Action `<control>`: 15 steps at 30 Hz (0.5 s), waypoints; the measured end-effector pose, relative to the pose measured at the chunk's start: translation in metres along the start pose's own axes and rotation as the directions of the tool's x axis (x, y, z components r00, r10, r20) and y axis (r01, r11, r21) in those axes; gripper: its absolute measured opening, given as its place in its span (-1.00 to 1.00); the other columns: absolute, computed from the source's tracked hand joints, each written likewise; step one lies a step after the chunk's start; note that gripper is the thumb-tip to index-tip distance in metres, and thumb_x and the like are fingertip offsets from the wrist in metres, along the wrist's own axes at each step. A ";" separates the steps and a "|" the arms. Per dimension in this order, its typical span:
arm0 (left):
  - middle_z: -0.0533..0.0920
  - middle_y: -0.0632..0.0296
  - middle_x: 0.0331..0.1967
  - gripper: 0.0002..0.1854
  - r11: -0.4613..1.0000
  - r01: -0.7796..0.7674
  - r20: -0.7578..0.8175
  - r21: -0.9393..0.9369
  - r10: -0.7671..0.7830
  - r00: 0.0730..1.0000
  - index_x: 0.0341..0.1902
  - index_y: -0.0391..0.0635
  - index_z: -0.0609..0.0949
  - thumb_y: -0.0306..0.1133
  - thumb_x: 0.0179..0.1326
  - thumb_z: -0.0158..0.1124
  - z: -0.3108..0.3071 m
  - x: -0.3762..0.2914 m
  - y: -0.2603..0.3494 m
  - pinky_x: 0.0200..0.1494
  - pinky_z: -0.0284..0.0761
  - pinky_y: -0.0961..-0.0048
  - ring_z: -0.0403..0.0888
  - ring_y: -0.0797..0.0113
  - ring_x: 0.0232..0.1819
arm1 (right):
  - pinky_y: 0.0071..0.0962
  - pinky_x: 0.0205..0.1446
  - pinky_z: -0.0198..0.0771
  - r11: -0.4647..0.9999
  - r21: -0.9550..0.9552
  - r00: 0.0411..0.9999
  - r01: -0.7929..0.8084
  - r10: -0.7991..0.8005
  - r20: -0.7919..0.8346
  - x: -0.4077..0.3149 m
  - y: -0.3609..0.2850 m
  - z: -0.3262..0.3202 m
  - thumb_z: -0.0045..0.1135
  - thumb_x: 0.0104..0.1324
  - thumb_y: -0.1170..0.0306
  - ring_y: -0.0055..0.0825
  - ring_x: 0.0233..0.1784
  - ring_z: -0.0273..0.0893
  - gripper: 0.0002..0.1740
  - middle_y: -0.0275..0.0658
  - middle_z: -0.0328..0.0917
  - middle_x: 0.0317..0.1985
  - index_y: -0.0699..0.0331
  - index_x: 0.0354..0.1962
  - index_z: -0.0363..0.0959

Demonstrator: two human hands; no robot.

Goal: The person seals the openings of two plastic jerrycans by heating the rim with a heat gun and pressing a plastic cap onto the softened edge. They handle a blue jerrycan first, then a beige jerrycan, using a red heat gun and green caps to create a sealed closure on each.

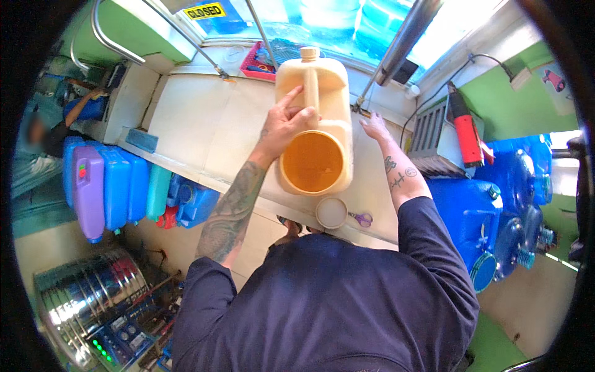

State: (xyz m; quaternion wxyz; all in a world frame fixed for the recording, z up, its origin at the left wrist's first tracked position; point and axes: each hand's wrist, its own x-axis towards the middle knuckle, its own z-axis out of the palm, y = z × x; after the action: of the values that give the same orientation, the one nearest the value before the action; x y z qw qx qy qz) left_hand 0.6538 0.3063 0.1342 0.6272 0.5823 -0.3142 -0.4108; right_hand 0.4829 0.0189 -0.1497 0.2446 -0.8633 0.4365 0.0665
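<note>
A cream plastic jug (332, 102) lies on the white counter, its wide round mouth open towards me and a small capped spout at the far end. My left hand (288, 121) rests at the jug's moulded handle, index finger extended along it and thumb across. Right of the jug, my right hand (375, 126) reaches with spread fingers to a brass-coloured valve (365, 111) at the foot of a metal pipe; its exact contact is hard to see. A round white lid (331, 213) lies at the counter's near edge, beside purple-handled scissors (362, 218).
A pink basket (251, 60) stands by the window. At right are a red heat gun (467, 135), a grey slatted box (432, 139) and blue water containers (465, 214). Purple (88, 186) and blue containers stand at left, near another person (42, 139). A metal tank (88, 297) is lower left.
</note>
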 end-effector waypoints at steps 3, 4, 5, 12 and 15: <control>0.76 -0.02 -0.17 -0.25 0.998 -0.066 -0.016 0.020 0.067 0.998 0.53 -0.35 0.17 -0.33 0.38 0.25 0.011 0.020 -0.007 -0.08 0.61 0.50 0.71 0.42 -0.16 | -0.05 0.56 0.08 0.991 -0.128 0.995 0.042 -0.030 0.097 0.017 0.008 0.000 0.15 0.32 -0.09 0.07 0.52 0.11 -0.03 0.19 0.21 0.41 0.51 0.38 0.12; 0.76 -0.01 -0.19 -0.25 0.997 -0.075 -0.044 0.018 0.075 0.996 0.52 -0.36 0.18 -0.33 0.37 0.26 0.016 0.027 -0.009 -0.09 0.61 0.51 0.72 0.42 -0.17 | -0.06 0.55 0.10 0.989 -0.140 0.994 0.050 -0.036 0.103 0.020 0.012 0.001 0.15 0.32 -0.09 0.07 0.52 0.13 -0.04 0.19 0.20 0.42 0.51 0.37 0.12; 0.76 -0.01 -0.19 -0.25 0.996 -0.092 -0.062 0.015 0.093 0.994 0.52 -0.36 0.19 -0.33 0.37 0.27 0.019 0.033 -0.011 -0.10 0.61 0.51 0.72 0.42 -0.17 | -0.07 0.54 0.13 0.981 -0.193 0.987 0.018 0.014 0.163 0.023 0.014 0.004 0.14 0.32 -0.09 0.07 0.51 0.14 -0.04 0.19 0.19 0.42 0.52 0.37 0.13; 0.74 -0.07 -0.11 -0.29 0.984 -0.155 -0.051 0.086 0.160 0.986 0.51 -0.34 0.21 -0.37 0.39 0.24 0.035 0.057 -0.020 -0.09 0.65 0.46 0.73 0.37 -0.17 | -0.20 0.34 0.39 0.958 0.246 0.988 0.149 -0.136 -0.069 0.012 0.007 -0.037 0.17 0.36 0.06 -0.05 0.28 0.50 -0.40 0.11 0.55 0.17 0.42 0.11 0.50; 0.74 -0.04 -0.13 -0.29 0.991 -0.127 -0.061 0.034 0.129 0.990 0.52 -0.33 0.20 -0.37 0.38 0.24 0.033 0.060 -0.023 -0.15 0.66 0.49 0.72 0.39 -0.16 | -0.32 0.33 0.38 0.506 0.825 0.953 0.250 0.022 -0.302 -0.031 -0.004 -0.050 0.13 0.44 0.15 -0.24 0.27 0.52 -0.46 0.01 0.57 0.18 0.43 0.16 0.47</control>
State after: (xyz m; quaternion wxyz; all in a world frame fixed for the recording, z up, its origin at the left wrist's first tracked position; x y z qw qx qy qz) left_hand 0.6491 0.2384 0.1109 0.6529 0.5831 -0.3371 -0.3464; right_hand 0.4620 0.0193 -0.0948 0.5786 -0.6575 0.3830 -0.2935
